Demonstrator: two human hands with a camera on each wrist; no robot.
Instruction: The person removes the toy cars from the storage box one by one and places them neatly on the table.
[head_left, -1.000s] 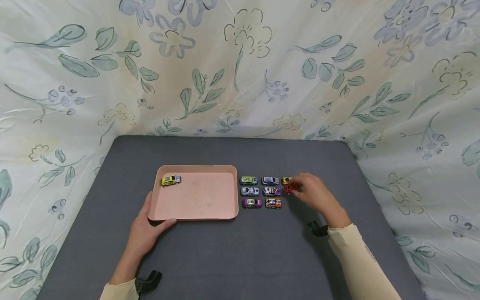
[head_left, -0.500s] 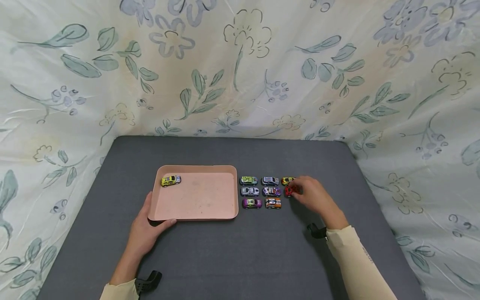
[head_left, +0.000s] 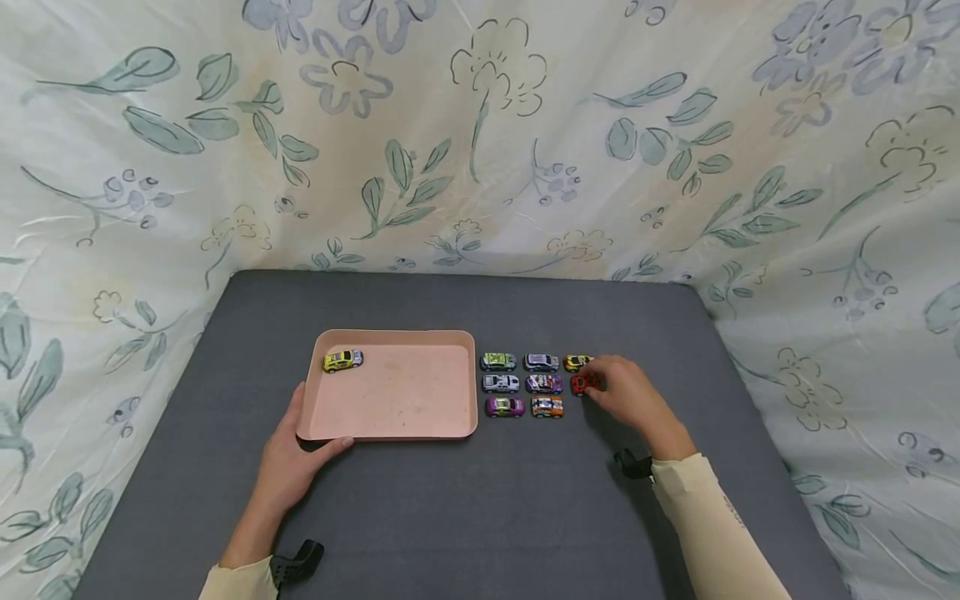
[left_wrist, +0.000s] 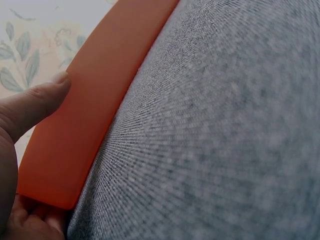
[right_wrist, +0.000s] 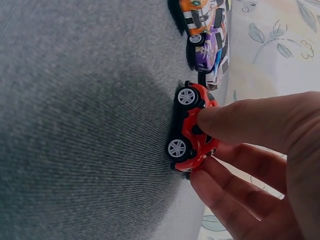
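My right hand (head_left: 628, 398) pinches a red toy car (right_wrist: 195, 127) between thumb and fingers, at the right end of the middle row of toy cars. In the right wrist view its wheels are right at the grey cloth. Just behind it sits a yellow toy car (head_left: 577, 362), partly covered by the fingers. My left hand (head_left: 287, 458) grips the near left corner of a pink tray (head_left: 405, 433), thumb on the front wall (left_wrist: 95, 100) and fingers round the left side. A yellow-green toy car (head_left: 342, 361) stands inside the tray, at its far left.
Beside the tray's right edge are rows of toy cars: green (head_left: 498, 362), grey (head_left: 542, 362), white (head_left: 500, 383), purple patterned (head_left: 544, 383), plain purple (head_left: 505, 407) and orange (head_left: 547, 407). A flowered curtain (head_left: 480, 150) hangs behind the grey table (head_left: 465, 517).
My right hand has shifted slightly toward the front with the red car, which now sits a little farther from the yellow one. The left hand and tray have stayed put.
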